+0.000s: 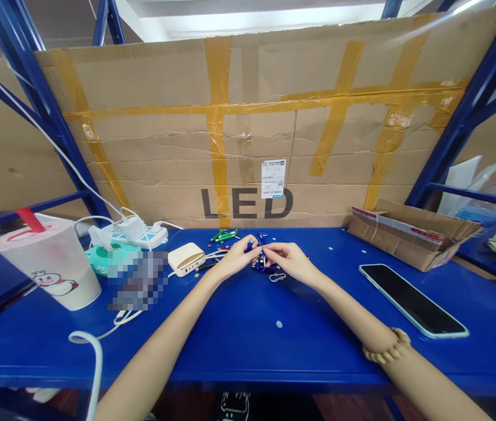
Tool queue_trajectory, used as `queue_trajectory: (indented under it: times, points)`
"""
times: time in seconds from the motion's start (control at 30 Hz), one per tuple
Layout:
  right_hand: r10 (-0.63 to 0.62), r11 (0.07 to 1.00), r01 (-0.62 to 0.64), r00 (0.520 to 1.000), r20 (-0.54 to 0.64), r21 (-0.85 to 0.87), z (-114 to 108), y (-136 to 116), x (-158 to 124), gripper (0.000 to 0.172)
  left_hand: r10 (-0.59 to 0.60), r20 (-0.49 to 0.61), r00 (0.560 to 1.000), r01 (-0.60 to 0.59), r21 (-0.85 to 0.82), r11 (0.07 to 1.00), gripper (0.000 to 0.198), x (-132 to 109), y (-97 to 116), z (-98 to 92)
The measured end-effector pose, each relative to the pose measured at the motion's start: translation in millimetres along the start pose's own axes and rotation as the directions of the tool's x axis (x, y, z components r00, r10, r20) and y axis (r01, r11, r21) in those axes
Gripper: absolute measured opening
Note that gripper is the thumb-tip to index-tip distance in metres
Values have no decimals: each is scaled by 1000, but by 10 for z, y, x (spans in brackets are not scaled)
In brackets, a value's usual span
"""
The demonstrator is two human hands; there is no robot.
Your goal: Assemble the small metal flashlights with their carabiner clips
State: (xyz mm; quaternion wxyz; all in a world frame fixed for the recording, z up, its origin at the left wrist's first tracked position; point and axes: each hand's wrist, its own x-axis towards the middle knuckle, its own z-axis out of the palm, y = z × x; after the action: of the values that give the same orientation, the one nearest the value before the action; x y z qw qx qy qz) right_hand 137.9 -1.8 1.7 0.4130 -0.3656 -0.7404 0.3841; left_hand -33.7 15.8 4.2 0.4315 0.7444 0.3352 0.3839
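My left hand (pixel 239 255) and my right hand (pixel 286 258) meet over the middle of the blue shelf surface (pixel 248 339). Both pinch a small blue part (pixel 257 250) between their fingertips. A silver clip (pixel 276 276) lies just below my right hand. More small blue pieces sit under the hands, partly hidden. Several green and blue small parts (pixel 225 235) lie just behind, near the cardboard wall. A bead bracelet (pixel 387 348) is on my right wrist.
A phone (pixel 412 299) lies face up at the right, before a flat cardboard box (pixel 409 233). At the left stand a lidded drink cup (pixel 50 263), a power strip (pixel 131 233), a cream power bank (pixel 186 258) and white cables (pixel 94 345). A taped cardboard sheet (pixel 248 128) closes the back.
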Motion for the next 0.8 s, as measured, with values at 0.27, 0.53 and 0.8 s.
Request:
queue_trajectory:
  times: [0.27,0.53,0.8]
  points:
    - [76,997,-75,996,-47,23,-34,2,17,36,-5,-1,1000,5,-26,1000,26,8,-41,11]
    - [93,994,-89,994,-62,69,-2,14,10,38,6,-59,998,-5,21,1000,27,15,-31,2]
    - [107,987,-93,989,-101,134,-16,4,21,31,33,17,999,-35,131,991,28,-21,61,-1]
